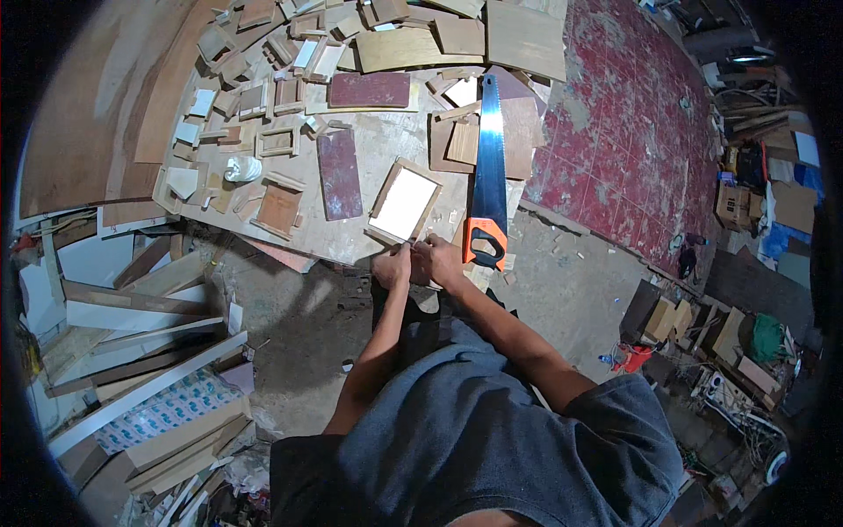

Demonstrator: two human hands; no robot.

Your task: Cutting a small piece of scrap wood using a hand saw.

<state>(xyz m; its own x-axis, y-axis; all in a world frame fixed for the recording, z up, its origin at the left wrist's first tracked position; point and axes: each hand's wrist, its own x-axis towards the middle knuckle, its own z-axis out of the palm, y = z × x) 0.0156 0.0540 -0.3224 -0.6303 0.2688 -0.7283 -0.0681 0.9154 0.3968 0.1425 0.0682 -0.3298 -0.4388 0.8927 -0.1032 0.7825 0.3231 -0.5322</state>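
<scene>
Fingers of our left hand [392, 267] + right hand [438, 261] are curled in close, can't tell what's gripped tbh. Framed white panel [406, 202] sits just beyond, nr the worktable's [338, 241] near edge. IMO we brace wrists, go slow, mind the saw [489, 167].

2 o'clock: scuffed red surface [615, 132] | 3 o'clock: cardboard box [731, 207], green bundle [768, 337] | 8 o'clock: blue-patterned wrap [167, 411] | 10 o'clock: plywood sheet [79, 114]

on my feed, a frame [404, 200] lies on the table [344, 239], near its front edge. i see a saw [489, 167] right of the frame, a board [341, 175] left of it.
</scene>
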